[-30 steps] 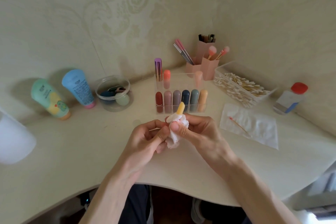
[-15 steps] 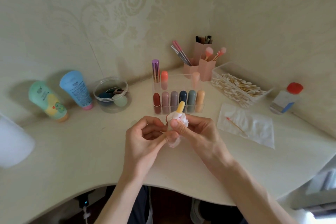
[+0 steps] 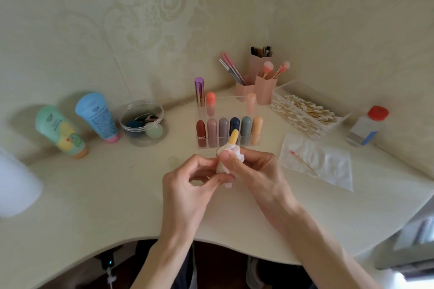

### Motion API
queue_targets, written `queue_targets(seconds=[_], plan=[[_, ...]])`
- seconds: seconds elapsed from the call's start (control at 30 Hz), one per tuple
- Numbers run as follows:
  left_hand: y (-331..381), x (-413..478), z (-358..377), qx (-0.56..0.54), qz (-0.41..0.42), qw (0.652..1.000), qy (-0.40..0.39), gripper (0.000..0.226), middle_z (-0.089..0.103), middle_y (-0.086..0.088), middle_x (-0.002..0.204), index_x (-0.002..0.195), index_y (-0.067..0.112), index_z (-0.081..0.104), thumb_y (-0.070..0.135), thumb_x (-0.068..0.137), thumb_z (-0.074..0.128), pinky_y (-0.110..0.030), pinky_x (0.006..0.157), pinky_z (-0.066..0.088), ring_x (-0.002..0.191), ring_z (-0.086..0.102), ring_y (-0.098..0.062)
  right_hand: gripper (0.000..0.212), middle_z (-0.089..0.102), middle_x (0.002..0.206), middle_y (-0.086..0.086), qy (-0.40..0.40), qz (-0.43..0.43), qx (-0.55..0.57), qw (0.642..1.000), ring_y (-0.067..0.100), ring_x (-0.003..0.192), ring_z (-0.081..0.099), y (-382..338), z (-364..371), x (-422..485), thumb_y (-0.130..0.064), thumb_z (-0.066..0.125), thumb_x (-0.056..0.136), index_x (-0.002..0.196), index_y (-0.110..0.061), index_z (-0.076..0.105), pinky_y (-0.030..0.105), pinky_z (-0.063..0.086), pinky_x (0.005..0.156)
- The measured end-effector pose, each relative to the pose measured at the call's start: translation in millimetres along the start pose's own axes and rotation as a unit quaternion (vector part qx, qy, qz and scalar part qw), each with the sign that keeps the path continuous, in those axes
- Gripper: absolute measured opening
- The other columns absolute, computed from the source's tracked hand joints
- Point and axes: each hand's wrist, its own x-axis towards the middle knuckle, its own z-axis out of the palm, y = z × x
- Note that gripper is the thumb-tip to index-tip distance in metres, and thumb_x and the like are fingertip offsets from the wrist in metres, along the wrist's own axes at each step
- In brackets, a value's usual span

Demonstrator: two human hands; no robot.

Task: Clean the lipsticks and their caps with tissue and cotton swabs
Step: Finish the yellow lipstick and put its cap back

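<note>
Pinching crumpled white tissue round yellow lipstick bullet: right hand | left hand: fingertips pinch tissue's lower end | above cream desk, near front edge

Bare counter is open on the left, from the front edge up to the green tube, blue tube and round tub, with a white container closing the far left. Behind the left hand and right hand, the lipstick rack leaves only a narrow strip. On the right, a tissue sheet, swab tray, brush holders and bottle crowd the back; counter in front of the sheet is open.
</note>
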Motion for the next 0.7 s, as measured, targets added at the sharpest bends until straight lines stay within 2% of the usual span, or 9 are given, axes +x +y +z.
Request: queue_targets(seconds=[0.07,0.17,0.23,0.3,0.37,0.47,0.53,0.63,0.7], plan=[[-3,4,-4,-0.090,-0.056,0.994,-0.032,0.018,0.078,-0.004,0.070,0.083,0.009,0.075,0.005,0.072,0.089,-0.027,0.073,0.059,0.069,0.077,-0.021,0.034,0.078,0.101,0.025,-0.020,0.000,0.012,1.000,0.045,0.102,0.074,-1,-1,-1,-0.028,0.071,0.098,0.095,0.006,0.077,0.049,0.059,0.098],[-8,9,-8,-0.172,-0.091,0.979,-0.062,0.019,0.076,-0.017,0.071,0.089,-0.004,0.074,0.005,0.076,0.085,-0.028,0.062,0.056,0.060,0.071,-0.024,0.037,0.075,0.097,0.032,-0.042,-0.006,0.029,0.999,0.049,0.086,0.074,-4,0,-2,-0.026,0.068,0.100,0.099,0.010,0.074,0.051,0.062,0.083],[-9,10,-9,-0.197,-0.097,0.972,-0.085,0.026,0.074,-0.019,0.070,0.091,-0.007,0.074,0.013,0.076,0.081,-0.027,0.057,0.051,0.055,0.063,-0.022,0.036,0.074,0.082,0.028,-0.041,-0.012,0.035,0.998,0.041,0.071,0.072,-5,1,-2,-0.024,0.068,0.099,0.098,0.012,0.073,0.045,0.060,0.074],[-10,11,-10,-0.211,-0.102,0.966,-0.112,0.027,0.072,-0.022,0.070,0.094,-0.006,0.075,0.017,0.080,0.076,-0.027,0.055,0.048,0.053,0.057,-0.021,0.035,0.070,0.072,0.028,-0.048,-0.022,0.036,0.998,0.039,0.066,0.070,-5,1,-2,-0.021,0.067,0.099,0.098,0.014,0.071,0.044,0.058,0.072],[-13,12,-13,-0.211,-0.100,0.962,-0.141,0.022,0.071,-0.023,0.074,0.096,-0.002,0.077,0.019,0.089,0.071,-0.025,0.056,0.047,0.053,0.053,-0.021,0.033,0.069,0.073,0.031,-0.055,-0.030,0.040,0.997,0.042,0.065,0.069,-6,2,-2,-0.019,0.067,0.099,0.101,0.015,0.069,0.047,0.058,0.072],[-15,12,-12,-0.197,-0.097,0.959,-0.178,0.023,0.073,-0.013,0.076,0.097,0.003,0.077,0.021,0.098,0.064,-0.024,0.060,0.046,0.058,0.052,-0.019,0.030,0.068,0.074,0.034,-0.040,-0.042,0.033,0.998,0.047,0.062,0.069,-6,2,-1,-0.014,0.068,0.100,0.096,0.016,0.069,0.047,0.059,0.068],[-13,11,-8,-0.188,-0.106,0.965,-0.147,0.022,0.075,-0.010,0.077,0.101,0.004,0.077,0.022,0.093,0.068,-0.025,0.061,0.047,0.059,0.058,-0.018,0.034,0.067,0.073,0.034,-0.022,-0.052,0.028,0.998,0.047,0.065,0.070,-6,2,-1,-0.016,0.068,0.101,0.087,0.015,0.069,0.048,0.060,0.070],[-10,11,-4,-0.162,-0.097,0.980,-0.062,0.034,0.079,-0.009,0.088,0.104,0.007,0.073,0.021,0.075,0.085,-0.028,0.066,0.057,0.065,0.072,-0.025,0.032,0.072,0.076,0.027,0.018,-0.044,0.023,0.999,0.029,0.071,0.070,-5,3,-1,-0.022,0.072,0.097,0.087,0.009,0.075,0.029,0.056,0.077],[-8,9,-1,-0.138,-0.068,0.986,-0.059,0.030,0.079,-0.005,0.087,0.098,0.009,0.071,0.010,0.074,0.089,-0.024,0.068,0.058,0.066,0.075,-0.026,0.028,0.072,0.076,0.020,0.020,-0.030,0.017,0.999,0.022,0.072,0.064,-4,5,-2,-0.026,0.075,0.094,0.090,0.001,0.079,0.026,0.052,0.075]])
